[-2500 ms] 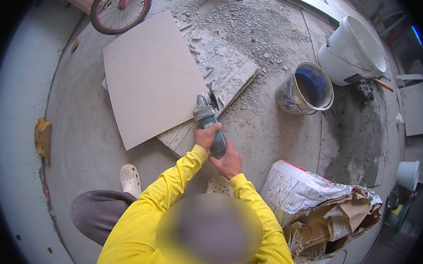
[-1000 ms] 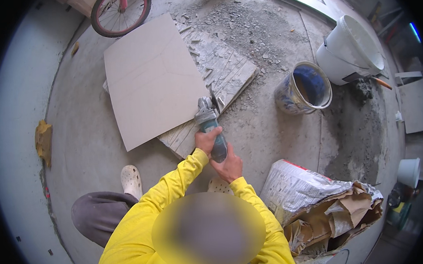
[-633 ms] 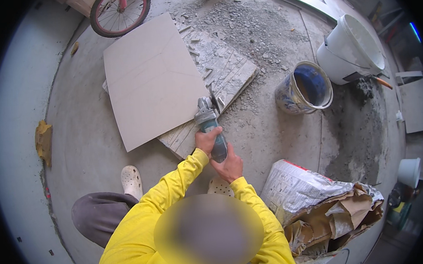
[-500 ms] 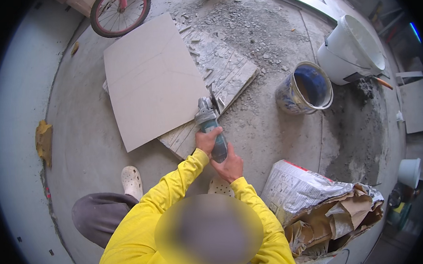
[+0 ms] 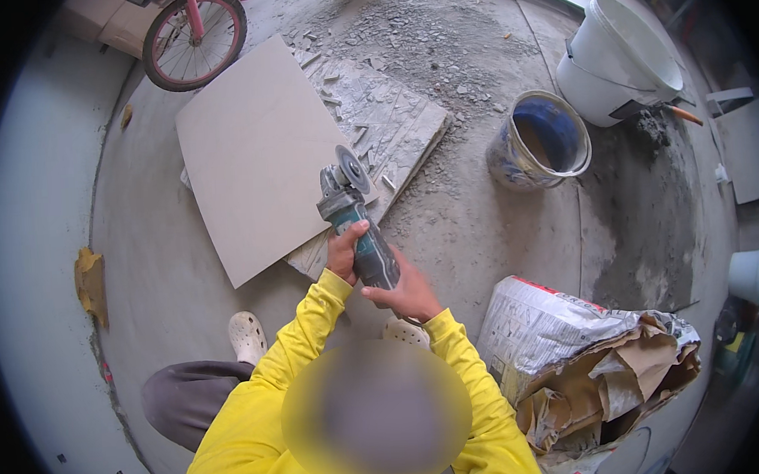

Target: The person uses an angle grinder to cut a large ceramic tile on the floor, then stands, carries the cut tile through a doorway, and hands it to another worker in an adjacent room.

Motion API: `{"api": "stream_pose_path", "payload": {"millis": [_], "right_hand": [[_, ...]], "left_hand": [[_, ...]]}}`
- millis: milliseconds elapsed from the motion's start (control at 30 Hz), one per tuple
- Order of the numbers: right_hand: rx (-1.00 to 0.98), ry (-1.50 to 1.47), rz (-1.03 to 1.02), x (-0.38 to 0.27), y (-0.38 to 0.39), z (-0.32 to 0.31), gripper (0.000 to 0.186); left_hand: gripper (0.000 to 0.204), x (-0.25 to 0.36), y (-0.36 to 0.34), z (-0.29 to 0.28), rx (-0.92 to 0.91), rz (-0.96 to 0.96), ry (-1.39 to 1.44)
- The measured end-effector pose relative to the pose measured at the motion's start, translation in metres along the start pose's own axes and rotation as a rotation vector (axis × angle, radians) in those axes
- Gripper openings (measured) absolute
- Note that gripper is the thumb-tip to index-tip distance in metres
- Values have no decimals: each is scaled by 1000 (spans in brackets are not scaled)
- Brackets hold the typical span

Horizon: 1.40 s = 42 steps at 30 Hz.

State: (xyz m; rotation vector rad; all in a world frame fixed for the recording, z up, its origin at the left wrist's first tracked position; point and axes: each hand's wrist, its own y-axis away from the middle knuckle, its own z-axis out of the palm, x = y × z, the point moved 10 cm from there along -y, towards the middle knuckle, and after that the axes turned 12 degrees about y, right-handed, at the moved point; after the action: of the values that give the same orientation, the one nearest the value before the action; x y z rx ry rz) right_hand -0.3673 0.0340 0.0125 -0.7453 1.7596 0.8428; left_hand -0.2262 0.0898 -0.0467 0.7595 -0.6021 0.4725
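You hold one angle grinder (image 5: 372, 259), teal and grey, left hand (image 5: 343, 253) closed round its body, right hand (image 5: 412, 288) curled about its tail, long axis toward eleven o'clock; one beige tile (image 5: 251, 166), between ten and eleven, nearer your left.

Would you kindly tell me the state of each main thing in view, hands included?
Left hand: gripping the grinder's body
Right hand: holding the grinder's rear end
Angle grinder: held, disc exposed; whether spinning, cannot tell
Beige panel: lying flat, overhanging the board
Board: worn, strewn with scraps
Blue-lined bucket: open, upright
White bucket: open
Paper sack: torn open, lying down
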Motion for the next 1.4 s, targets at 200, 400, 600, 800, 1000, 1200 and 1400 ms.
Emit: {"api": "stream_pose_path", "payload": {"millis": [200, 400, 600, 800, 1000, 1200, 1400], "right_hand": [[-178, -176, 185, 24, -8, 18, 73], [60, 142, 296, 19, 21, -2, 85], [134, 275, 184, -18, 22, -13, 96], [96, 339, 25, -59, 1, -1, 95], [-122, -221, -1, -34, -25, 3, 63], [376, 586, -33, 19, -103, -65, 26], [173, 757, -45, 38, -149, -47, 33]], "left_hand": [[32, -19, 8, 16, -162, -130, -14], [43, -52, 27, 38, -329, -445, 164], [36, -38, 17, 23, -229, -237, 71], [44, 15, 18, 31, -282, -200, 374], [52, 85, 21, 19, -193, 51, 362], [53, 91, 29, -4, -124, 112, 346], [52, 91, 32, -17, -99, 121, 375]]}}
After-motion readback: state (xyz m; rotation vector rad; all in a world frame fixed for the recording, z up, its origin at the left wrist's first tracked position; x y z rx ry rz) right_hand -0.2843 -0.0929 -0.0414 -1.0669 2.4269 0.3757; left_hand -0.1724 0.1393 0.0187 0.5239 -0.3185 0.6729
